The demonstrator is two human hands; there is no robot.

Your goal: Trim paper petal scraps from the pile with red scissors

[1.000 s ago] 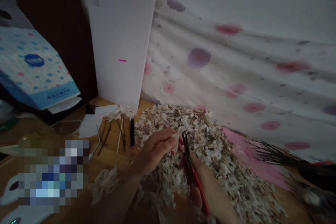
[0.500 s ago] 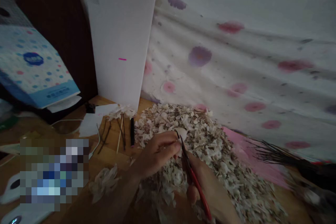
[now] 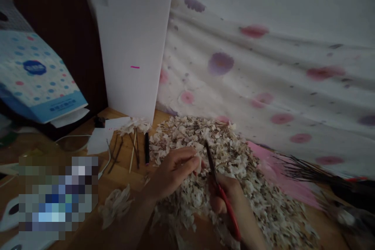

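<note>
Dim light, head view. Left hand [image 3: 172, 170] sits over the near-left edge of a wide heap of pale flakes [image 3: 258, 187] spread on the wooden table [image 3: 123, 172]. Its fingers are curled in, with thumb and forefinger tips pressed together on what looks like a small pale flake [image 3: 198, 163]; the flake's outline is hard to separate from the heap behind it. Right hand [image 3: 225, 199] is wrapped tight around the red handles of a pair of scissors [image 3: 218, 187]. The scissors' long axis runs from the handles, low and right near the wrist, up and leftward to the dark tip, which stands over the middle of the heap. The blades read as one dark line, so they seem together or nearly so; whether anything lies between them cannot be told. Key relation: the pinched flake lies just to the left of the blades' middle stretch, touching or almost touching, with the left fingertips right beside the steel. The left hand is the nearer to the flake, and the right hand is set back along the handle. About them: a black pen [image 3: 147, 147] and thin sticks [image 3: 133, 152] left of the heap, a loose clump of petals [image 3: 115, 203] at front left, a white panel [image 3: 131, 47] standing behind, and floral cloth [image 3: 263, 78] draped to the right.
</note>
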